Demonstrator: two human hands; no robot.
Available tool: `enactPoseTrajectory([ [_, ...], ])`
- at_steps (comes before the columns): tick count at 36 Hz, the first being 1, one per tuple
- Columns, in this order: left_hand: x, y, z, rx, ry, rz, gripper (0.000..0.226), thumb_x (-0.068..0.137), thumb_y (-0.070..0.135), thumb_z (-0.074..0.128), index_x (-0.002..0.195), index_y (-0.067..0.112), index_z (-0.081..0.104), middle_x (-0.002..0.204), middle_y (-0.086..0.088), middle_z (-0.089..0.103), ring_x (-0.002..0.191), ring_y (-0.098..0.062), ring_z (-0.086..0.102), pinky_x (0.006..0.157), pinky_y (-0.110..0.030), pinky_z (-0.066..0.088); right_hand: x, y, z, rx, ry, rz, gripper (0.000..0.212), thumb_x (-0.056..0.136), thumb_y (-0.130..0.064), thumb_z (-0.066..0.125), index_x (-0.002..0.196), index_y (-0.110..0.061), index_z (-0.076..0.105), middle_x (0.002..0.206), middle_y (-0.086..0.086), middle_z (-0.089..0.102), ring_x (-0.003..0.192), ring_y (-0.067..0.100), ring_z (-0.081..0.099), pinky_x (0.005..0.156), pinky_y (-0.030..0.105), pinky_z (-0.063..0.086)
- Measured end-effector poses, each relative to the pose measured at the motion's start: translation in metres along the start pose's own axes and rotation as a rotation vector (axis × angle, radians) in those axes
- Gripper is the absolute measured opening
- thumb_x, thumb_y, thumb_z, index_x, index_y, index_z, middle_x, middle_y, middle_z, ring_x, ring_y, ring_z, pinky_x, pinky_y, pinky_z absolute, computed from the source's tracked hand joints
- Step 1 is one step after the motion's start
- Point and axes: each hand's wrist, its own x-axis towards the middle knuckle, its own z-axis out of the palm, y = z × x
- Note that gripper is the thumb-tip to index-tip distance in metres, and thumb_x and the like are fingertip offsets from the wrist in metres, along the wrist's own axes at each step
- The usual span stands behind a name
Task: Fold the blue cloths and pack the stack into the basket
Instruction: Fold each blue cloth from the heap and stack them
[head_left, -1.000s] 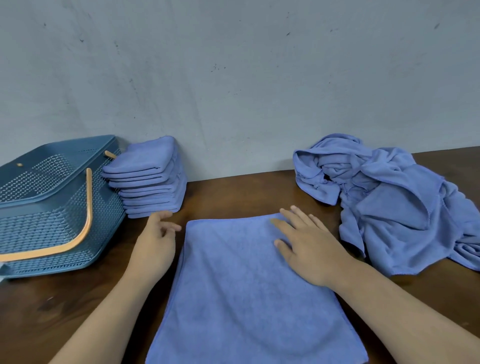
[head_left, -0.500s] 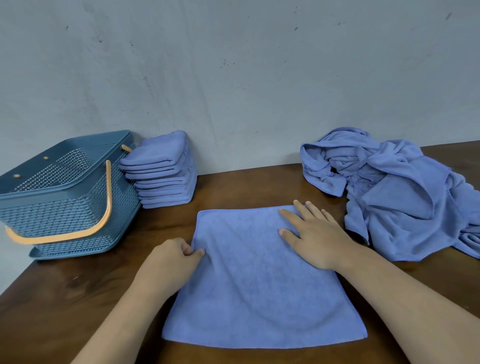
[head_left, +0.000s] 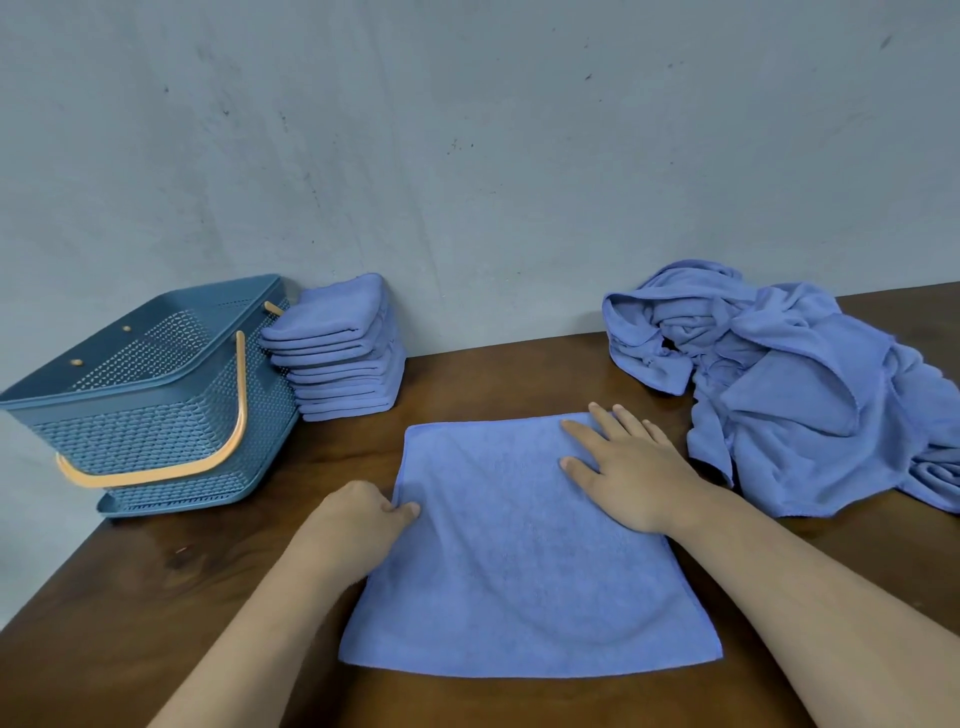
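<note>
Head view: one blue cloth (head_left: 519, 571) lies flat at the centre. The left hand (head_left: 358, 525) pinches its 9 o'clock edge; the right hand (head_left: 628, 467) presses it, fingers straight, near 1 o'clock. I judge a fold is starting: the pinched edge should travel to 3 o'clock, corners matching. The folded stack (head_left: 337, 353) and basket (head_left: 150, 400) stand at 10 o'clock, the unfolded pile (head_left: 789, 395) at 2 o'clock.

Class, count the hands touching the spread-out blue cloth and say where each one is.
2. The left hand pinches the left edge of the spread cloth; the right hand lies flat on its far right part. No others in view.
</note>
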Motion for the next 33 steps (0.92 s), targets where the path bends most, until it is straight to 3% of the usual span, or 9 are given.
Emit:
enactPoseTrajectory([
  [7, 0.011, -0.016, -0.015, -0.153, -0.039, -0.016, 0.045, 0.094, 0.039, 0.076, 0.069, 0.019, 0.045, 0.061, 0.002, 0.037, 0.051, -0.013, 0.034, 0.053, -0.029, 0.026, 0.001, 0.001, 0.001, 0.003, 0.003, -0.005, 0.069, 0.105, -0.07, 0.015, 0.167, -0.043, 0.003, 0.177, -0.004, -0.011, 0.162, 0.022, -0.012, 0.131, 0.048, -0.001],
  [10, 0.008, -0.021, -0.014, -0.059, 0.038, -0.019, 0.038, 0.097, 0.039, 0.072, 0.073, 0.016, 0.052, 0.066, 0.002, 0.052, 0.06, -0.016, 0.047, 0.057, -0.031, 0.034, 0.001, 0.001, 0.0, 0.001, -0.01, -0.011, 0.069, 0.105, -0.07, 0.014, 0.167, -0.043, 0.001, 0.177, -0.004, -0.012, 0.162, 0.023, -0.013, 0.131, 0.049, -0.001],
  [12, 0.005, -0.017, -0.009, 0.028, 0.112, 0.021, 0.029, 0.098, 0.04, 0.068, 0.085, 0.016, 0.057, 0.084, 0.004, 0.063, 0.075, -0.015, 0.057, 0.065, -0.033, 0.042, 0.001, 0.001, 0.0, 0.003, -0.009, -0.012, 0.068, 0.105, -0.069, 0.014, 0.167, -0.043, 0.001, 0.176, -0.004, -0.013, 0.162, 0.023, -0.014, 0.131, 0.049, -0.002],
  [16, 0.001, 0.006, 0.011, 0.187, 0.346, 0.353, 0.015, 0.1, 0.039, 0.06, 0.107, 0.027, 0.055, 0.109, 0.01, 0.054, 0.104, -0.021, 0.053, 0.089, -0.041, 0.047, 0.0, 0.0, 0.0, 0.01, -0.005, -0.008, 0.068, 0.105, -0.069, 0.015, 0.167, -0.044, 0.003, 0.176, -0.004, -0.012, 0.162, 0.022, -0.016, 0.131, 0.051, -0.002],
  [18, 0.003, 0.021, 0.019, 0.186, 0.28, 0.58, 0.026, 0.104, 0.043, 0.056, 0.127, 0.031, 0.057, 0.129, 0.015, 0.057, 0.12, -0.017, 0.052, 0.101, -0.041, 0.046, -0.001, -0.002, -0.002, -0.007, 0.057, -0.03, 0.068, 0.105, -0.069, 0.017, 0.167, -0.043, 0.005, 0.177, -0.004, -0.01, 0.162, 0.022, -0.016, 0.13, 0.053, -0.002],
  [20, 0.011, 0.034, 0.026, 0.173, 0.085, 0.71, 0.043, 0.107, 0.049, 0.05, 0.148, 0.035, 0.05, 0.154, 0.02, 0.047, 0.145, -0.006, 0.039, 0.12, -0.036, 0.035, -0.003, -0.006, -0.003, -0.048, 0.142, -0.081, 0.07, 0.104, -0.07, 0.019, 0.167, -0.042, 0.007, 0.177, -0.005, -0.007, 0.162, 0.018, -0.015, 0.131, 0.05, -0.002],
  [22, 0.027, 0.038, 0.031, 0.223, -0.037, 0.685, 0.058, 0.107, 0.06, 0.043, 0.16, 0.037, 0.037, 0.168, 0.02, 0.03, 0.157, -0.002, 0.019, 0.13, -0.036, 0.019, -0.007, -0.01, -0.001, -0.056, 0.123, -0.115, 0.073, 0.102, -0.075, 0.021, 0.167, -0.043, 0.008, 0.177, -0.005, -0.008, 0.162, 0.017, -0.014, 0.131, 0.047, -0.003],
  [26, 0.062, 0.028, 0.029, 0.294, -0.093, 0.473, 0.068, 0.104, 0.072, 0.03, 0.166, 0.047, 0.015, 0.175, 0.021, 0.002, 0.161, -0.004, -0.004, 0.132, -0.043, 0.001, -0.008, -0.006, 0.003, -0.007, -0.051, -0.083, 0.083, 0.093, -0.089, 0.015, 0.164, -0.051, -0.004, 0.174, -0.008, -0.022, 0.159, 0.016, -0.025, 0.13, 0.048, -0.009],
  [33, 0.089, 0.008, 0.023, 0.252, -0.091, 0.389, 0.064, 0.107, 0.068, 0.024, 0.166, 0.049, 0.009, 0.17, 0.028, -0.004, 0.16, -0.001, -0.007, 0.131, -0.042, -0.005, 0.005, 0.001, 0.001, 0.006, -0.033, -0.066, 0.088, 0.086, -0.096, 0.016, 0.162, -0.056, -0.002, 0.174, -0.012, -0.019, 0.159, 0.012, -0.022, 0.13, 0.049, -0.008],
])
